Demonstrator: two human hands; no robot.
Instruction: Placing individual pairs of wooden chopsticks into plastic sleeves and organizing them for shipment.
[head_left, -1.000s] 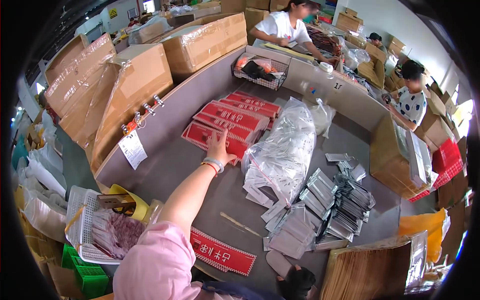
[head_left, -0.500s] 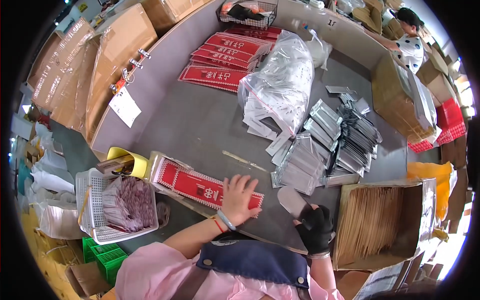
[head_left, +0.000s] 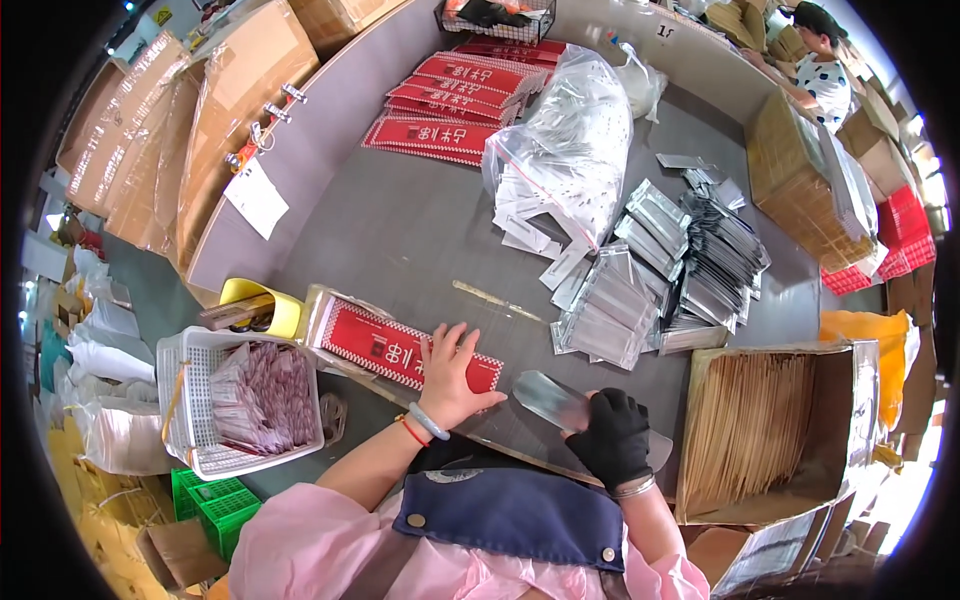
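I see a person in a pink shirt (head_left: 265, 535) and a dark blue apron (head_left: 515, 525) at the near side of a grey bench (head_left: 400, 255). The right hand (head_left: 610, 437) wears a black glove. Its fingers are curled round a flat, see-through piece (head_left: 545, 397) with a round end, which pokes out to the left. The left hand (head_left: 452, 378) is bare, with its fingers spread. It lies on the right end of a long red packet (head_left: 372, 345), and this packet is flat along the near edge, toward the left.

Near on the left, a white basket (head_left: 197, 402) is full of little pinkish packets (head_left: 268, 400). A yellow cup (head_left: 287, 317) is just past it. Near on the right, a cardboard box (head_left: 862, 400) holds lots of thin brown strips (head_left: 745, 420).

In the middle, on the right, shiny silver packets (head_left: 722, 265) lie in messy heaps. A big clear bag (head_left: 575, 130) lies just past them, with small white packets coming out of its near end. Farther back, more red packets (head_left: 455, 100) lie in a pile to the left of the bag. A wire basket (head_left: 500, 28) is at the far side. Another person (head_left: 825, 85) is far off on the right.
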